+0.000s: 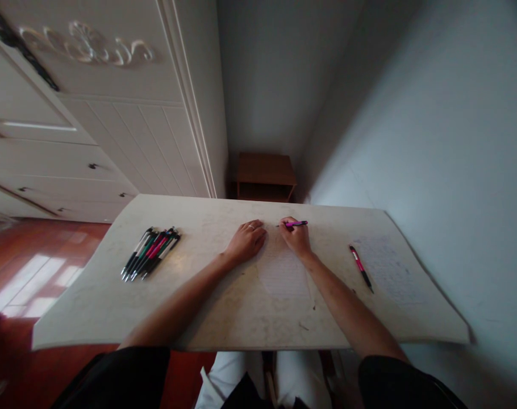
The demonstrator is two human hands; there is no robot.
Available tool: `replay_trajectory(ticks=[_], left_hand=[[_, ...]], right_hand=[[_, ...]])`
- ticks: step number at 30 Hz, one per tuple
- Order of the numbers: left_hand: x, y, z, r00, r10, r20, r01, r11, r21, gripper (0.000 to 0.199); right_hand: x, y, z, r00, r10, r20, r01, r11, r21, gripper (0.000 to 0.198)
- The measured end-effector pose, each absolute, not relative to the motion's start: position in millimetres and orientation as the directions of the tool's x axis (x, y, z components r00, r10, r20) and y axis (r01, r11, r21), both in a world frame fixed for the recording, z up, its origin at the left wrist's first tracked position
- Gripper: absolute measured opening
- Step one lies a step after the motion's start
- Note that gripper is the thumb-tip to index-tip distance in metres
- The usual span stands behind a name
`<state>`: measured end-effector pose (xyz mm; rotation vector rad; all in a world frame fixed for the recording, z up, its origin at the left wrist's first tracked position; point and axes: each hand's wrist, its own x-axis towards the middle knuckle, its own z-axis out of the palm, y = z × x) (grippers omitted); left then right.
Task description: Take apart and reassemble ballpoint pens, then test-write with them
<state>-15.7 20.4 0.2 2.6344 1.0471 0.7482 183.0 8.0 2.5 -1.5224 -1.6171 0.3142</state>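
My right hand point(296, 237) is closed around a pink and black ballpoint pen point(300, 224), its tip near the top of a lined sheet of paper point(284, 275). My left hand point(246, 241) rests on the upper left part of that sheet, palm down with the fingers stretched out and a ring on one of them. It holds nothing. The paper lies flat on the white table point(216, 301). My right hand and forearm hide part of its right side.
At the left of the table lies a bundle of several pens point(151, 253). Towards the right are a single pink and black pen point(361, 268) and a sheet covered with writing point(388, 270). Beyond the table stand a white cabinet point(134, 136) and a small brown wooden stand point(266, 169).
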Motion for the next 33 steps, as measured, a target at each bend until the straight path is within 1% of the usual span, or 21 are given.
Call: replay_trajectory(ticks=[6, 11, 18, 21, 25, 30, 33], left_hand=[[-15.2, 20.7, -0.2, 0.612, 0.693, 0.381, 0.576, -0.721, 0.386, 0.023], [-15.5, 19.7, 2.4, 0.609, 0.694, 0.384, 0.572, -0.72, 0.394, 0.022], [-15.2, 20.2, 2.1, 0.614, 0.694, 0.375, 0.58, -0.72, 0.381, 0.022], [-15.1, 20.8, 1.4, 0.617, 0.694, 0.371, 0.58, -0.72, 0.381, 0.022], [-15.5, 20.2, 2.6, 0.613, 0.695, 0.375, 0.577, -0.718, 0.388, 0.022], [-16.1, 19.6, 2.7, 0.62, 0.691, 0.371, 0.584, -0.722, 0.371, 0.023], [-16.4, 20.0, 1.6, 0.621, 0.693, 0.366, 0.589, -0.721, 0.365, 0.023]], right_hand=[[183.9, 9.2, 0.1, 0.078, 0.904, 0.419, 0.706, 0.247, -0.664, 0.021], [184.2, 7.5, 1.7, 0.08, 0.909, 0.408, 0.706, 0.237, -0.667, 0.021], [184.4, 8.2, 1.2, 0.086, 0.898, 0.432, 0.752, 0.226, -0.619, 0.021], [185.6, 8.3, 1.1, 0.113, 0.902, 0.416, 0.747, 0.199, -0.635, 0.019], [185.9, 7.4, 1.9, 0.13, 0.906, 0.403, 0.7, 0.204, -0.684, 0.021], [183.6, 6.6, 4.3, 0.134, 0.897, 0.421, 0.718, 0.205, -0.665, 0.021], [183.2, 5.4, 5.9, 0.129, 0.899, 0.418, 0.703, 0.214, -0.678, 0.021]])
